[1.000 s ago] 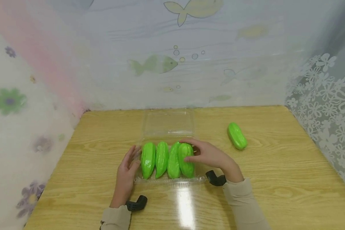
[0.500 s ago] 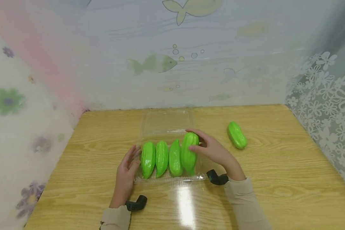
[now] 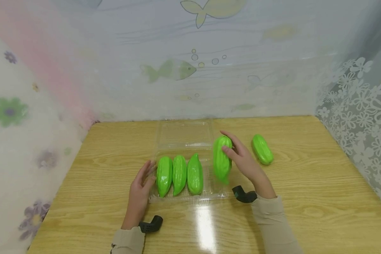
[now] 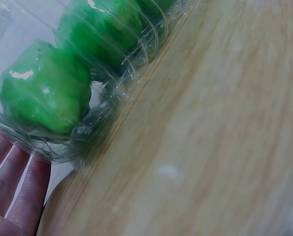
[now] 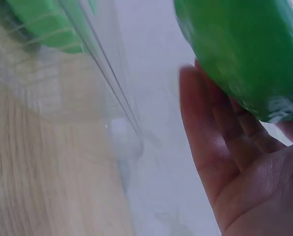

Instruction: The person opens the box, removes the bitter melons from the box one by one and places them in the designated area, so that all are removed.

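In the head view my right hand (image 3: 244,158) grips a glossy green ridged gourd (image 3: 222,158), thumb on its near face and fingers round its far side. The gourd is held up at the right end of a clear plastic clamshell box (image 3: 211,185), its tapered tip pointing down. Three similar gourds stand side by side inside the box: the left one (image 3: 164,176), the middle one (image 3: 179,175) and the right one (image 3: 195,174). My left hand (image 3: 139,192) rests against the box's left side. Its extended fingers (image 4: 31,191) touch the clear wall in the left wrist view.
Another green gourd (image 3: 262,149) lies on the wooden table (image 3: 304,197), right of my right hand. The box's clear lid (image 3: 185,134) lies folded back toward the patterned wall (image 3: 130,95). Black wrist devices (image 3: 150,224) are worn at both cuffs.
My right hand has lifted the rightmost gourd and carried it right, away from the others in the box. The gourd beside it has straightened up. My left hand has stayed put.
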The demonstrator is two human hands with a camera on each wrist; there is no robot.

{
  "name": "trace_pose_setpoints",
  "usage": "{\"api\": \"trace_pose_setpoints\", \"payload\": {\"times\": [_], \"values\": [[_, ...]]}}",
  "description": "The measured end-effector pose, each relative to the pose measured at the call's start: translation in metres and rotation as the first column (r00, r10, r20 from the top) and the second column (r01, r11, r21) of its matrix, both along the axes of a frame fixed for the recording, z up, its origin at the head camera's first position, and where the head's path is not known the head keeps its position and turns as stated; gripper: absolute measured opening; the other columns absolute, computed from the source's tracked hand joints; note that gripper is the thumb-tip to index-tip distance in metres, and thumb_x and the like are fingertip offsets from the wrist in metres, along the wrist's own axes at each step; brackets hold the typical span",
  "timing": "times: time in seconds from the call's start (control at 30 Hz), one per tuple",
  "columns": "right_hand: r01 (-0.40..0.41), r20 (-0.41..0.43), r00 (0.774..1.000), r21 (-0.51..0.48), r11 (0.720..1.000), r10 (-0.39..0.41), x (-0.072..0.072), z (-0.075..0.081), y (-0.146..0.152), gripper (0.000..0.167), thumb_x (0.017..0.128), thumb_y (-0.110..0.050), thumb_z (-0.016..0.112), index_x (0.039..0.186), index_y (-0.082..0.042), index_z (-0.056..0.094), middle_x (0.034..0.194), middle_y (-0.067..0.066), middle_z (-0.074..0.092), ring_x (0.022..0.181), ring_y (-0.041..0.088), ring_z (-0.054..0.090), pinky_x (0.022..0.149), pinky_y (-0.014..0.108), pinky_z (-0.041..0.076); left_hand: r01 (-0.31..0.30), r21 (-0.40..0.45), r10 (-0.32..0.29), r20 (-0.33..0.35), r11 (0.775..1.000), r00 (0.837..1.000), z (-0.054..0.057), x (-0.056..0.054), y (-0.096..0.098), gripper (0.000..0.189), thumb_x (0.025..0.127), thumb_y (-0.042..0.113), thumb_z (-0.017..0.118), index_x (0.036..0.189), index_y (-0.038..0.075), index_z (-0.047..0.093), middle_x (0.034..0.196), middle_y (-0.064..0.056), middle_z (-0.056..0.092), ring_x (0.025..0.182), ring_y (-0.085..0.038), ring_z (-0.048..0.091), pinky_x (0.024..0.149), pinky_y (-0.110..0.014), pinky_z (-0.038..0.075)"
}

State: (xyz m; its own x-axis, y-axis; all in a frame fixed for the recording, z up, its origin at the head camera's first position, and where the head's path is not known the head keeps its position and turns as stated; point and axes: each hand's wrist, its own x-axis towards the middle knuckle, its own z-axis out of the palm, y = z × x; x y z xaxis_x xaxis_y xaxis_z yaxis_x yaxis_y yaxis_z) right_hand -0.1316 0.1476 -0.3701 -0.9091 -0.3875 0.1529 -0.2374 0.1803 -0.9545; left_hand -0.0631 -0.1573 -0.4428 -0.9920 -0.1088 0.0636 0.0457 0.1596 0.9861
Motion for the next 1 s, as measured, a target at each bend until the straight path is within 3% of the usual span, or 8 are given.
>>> {"api": "trace_pose_setpoints", "payload": {"times": [0.23,0.47,0.6,0.7,0.87,1.0], "values": [[0.048,0.017,0.999,-0.020,0.999,-0.047,-0.002,0.000,0.009,0.051,0.096,-0.021,0.039,0.142,-0.008,0.020,0.139,0.016,0.027,0.126,0.027,0.030,0.102,0.045,0.026,0.005,0.013,-0.005,0.006,1.000,1.000,0.001,0.000,0.001,0.049,0.093,0.010,0.047,0.139,0.013,0.032,0.135,0.000,0.041,0.123,-0.017,0.037,0.092,-0.012,0.033],[0.125,0.040,0.991,0.026,0.992,-0.126,-0.003,0.001,0.016,0.050,0.096,-0.029,0.040,0.141,-0.013,0.025,0.136,0.015,0.032,0.120,0.027,0.036,0.099,0.046,0.029,0.002,0.001,-0.002,0.024,1.000,1.000,0.002,0.000,0.001,0.049,0.093,0.011,0.047,0.139,0.015,0.032,0.135,0.001,0.041,0.124,-0.016,0.036,0.093,-0.013,0.032],[0.162,0.023,0.986,0.071,0.984,-0.164,-0.012,-0.014,0.026,0.050,0.094,-0.039,0.041,0.140,-0.025,0.026,0.143,0.005,0.024,0.125,0.024,0.030,0.100,0.048,0.027,0.005,0.017,-0.005,0.016,1.000,1.000,-0.011,-0.004,-0.004,0.048,0.093,0.015,0.049,0.138,0.021,0.033,0.134,0.005,0.041,0.123,-0.013,0.036,0.094,-0.014,0.032],[0.183,0.012,0.982,0.121,0.976,-0.186,-0.016,-0.019,0.030,0.051,0.093,-0.043,0.040,0.140,-0.029,0.026,0.142,0.005,0.024,0.121,0.025,0.035,0.097,0.049,0.030,0.003,0.029,-0.004,0.018,1.000,1.000,-0.014,-0.005,-0.005,0.048,0.092,0.014,0.049,0.137,0.023,0.034,0.134,0.007,0.042,0.123,-0.011,0.036,0.093,-0.013,0.033],[0.203,0.021,0.978,0.161,0.966,-0.209,-0.009,-0.008,0.027,0.053,0.094,-0.039,0.039,0.141,-0.021,0.023,0.139,0.015,0.028,0.111,0.032,0.043,0.089,0.050,0.037,0.000,0.020,0.000,0.039,1.000,0.999,-0.001,-0.001,-0.001,0.048,0.093,0.012,0.048,0.138,0.019,0.033,0.135,0.005,0.041,0.123,-0.013,0.035,0.093,-0.014,0.032],[0.213,0.011,0.976,0.195,0.957,-0.220,-0.015,-0.019,0.032,0.054,0.093,-0.042,0.039,0.142,-0.025,0.022,0.142,0.014,0.024,0.118,0.034,0.037,0.092,0.054,0.034,0.004,0.008,-0.005,0.042,1.000,0.999,-0.001,0.000,-0.001,0.049,0.093,0.013,0.048,0.139,0.019,0.032,0.136,0.003,0.040,0.124,-0.015,0.034,0.093,-0.014,0.032]]}}
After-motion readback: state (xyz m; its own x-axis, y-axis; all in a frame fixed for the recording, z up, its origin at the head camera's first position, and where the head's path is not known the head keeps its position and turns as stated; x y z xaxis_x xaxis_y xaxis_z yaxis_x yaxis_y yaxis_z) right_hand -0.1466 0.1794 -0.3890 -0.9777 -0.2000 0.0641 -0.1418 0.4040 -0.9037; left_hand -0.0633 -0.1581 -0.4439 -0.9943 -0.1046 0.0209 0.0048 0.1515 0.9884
